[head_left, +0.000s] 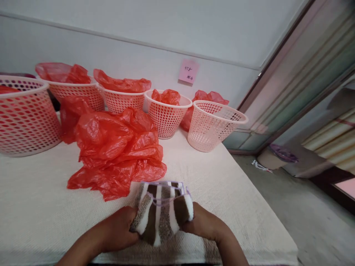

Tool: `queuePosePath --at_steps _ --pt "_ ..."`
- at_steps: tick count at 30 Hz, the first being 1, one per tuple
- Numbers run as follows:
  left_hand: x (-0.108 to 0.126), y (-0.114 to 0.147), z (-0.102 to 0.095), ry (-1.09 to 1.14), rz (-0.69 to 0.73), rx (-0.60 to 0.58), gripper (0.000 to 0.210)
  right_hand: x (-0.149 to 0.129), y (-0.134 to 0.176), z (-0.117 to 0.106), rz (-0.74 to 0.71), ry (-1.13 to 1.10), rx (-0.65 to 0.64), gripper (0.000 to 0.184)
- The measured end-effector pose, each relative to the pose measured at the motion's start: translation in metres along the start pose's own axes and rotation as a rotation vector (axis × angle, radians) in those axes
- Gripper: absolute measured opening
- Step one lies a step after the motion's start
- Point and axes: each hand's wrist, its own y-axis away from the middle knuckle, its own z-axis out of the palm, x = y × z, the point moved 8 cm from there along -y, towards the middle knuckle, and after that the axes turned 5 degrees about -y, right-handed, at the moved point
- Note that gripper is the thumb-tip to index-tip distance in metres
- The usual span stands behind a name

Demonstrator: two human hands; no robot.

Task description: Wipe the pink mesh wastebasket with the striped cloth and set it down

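1. White wall and a cream textured table cover (41, 207) framed your work; a pink note (188, 71) hung on the wall.
2. Your left hand (119, 231) and right hand (206, 224) were both closed on the brown-and-white striped cloth (162, 212), pinching it from either side at the near table edge. It looked folded into a small bundle already, though not yet put down anywhere.
3. Just beyond lay a loose red plastic bag (116, 151), crumpled, touching the cloth's far side.
4. Farther back stood the pink baskets: the rightmost basket (215, 125) appeared unlined, while the middle basket (168, 116) and the others held red bags.
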Motion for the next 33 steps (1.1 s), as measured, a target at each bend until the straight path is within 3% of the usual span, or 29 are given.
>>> queuePosePath --at_steps 3,8,12,15,18,22,27,33 --pt "0.003 0.001 0.002 -0.108 0.035 -0.049 0.026 0.004 0.001 0.001 -0.007 -0.096 -0.029 0.045" --pt "-0.003 -0.001 -0.007 -0.124 -0.074 0.006 0.036 0.022 0.001 0.002 0.030 -0.312 -0.037 0.029" --pt "-0.002 -0.004 -0.005 -0.011 -0.014 0.056 0.047 0.025 -0.002 -0.002 0.014 -0.305 0.032 0.032" --pt "-0.006 -0.009 -0.003 0.086 -0.001 0.090 0.048 0.024 -0.003 -0.006 0.018 -0.302 0.060 0.017" --pt "-0.011 -0.015 -0.010 0.159 0.043 0.221 0.036 0.021 -0.005 -0.012 -0.012 -0.340 0.085 0.016" --pt "-0.017 -0.016 -0.027 0.235 0.060 0.449 0.038 0.022 -0.006 -0.033 -0.092 -0.356 0.337 0.027" --pt "-0.032 -0.018 -0.030 0.157 -0.043 0.547 0.050 0.034 -0.018 -0.031 0.013 -0.066 0.385 0.021" --pt "-0.045 -0.025 -0.026 0.069 -0.045 0.549 0.054 0.051 -0.024 -0.041 0.121 0.123 0.501 0.011"
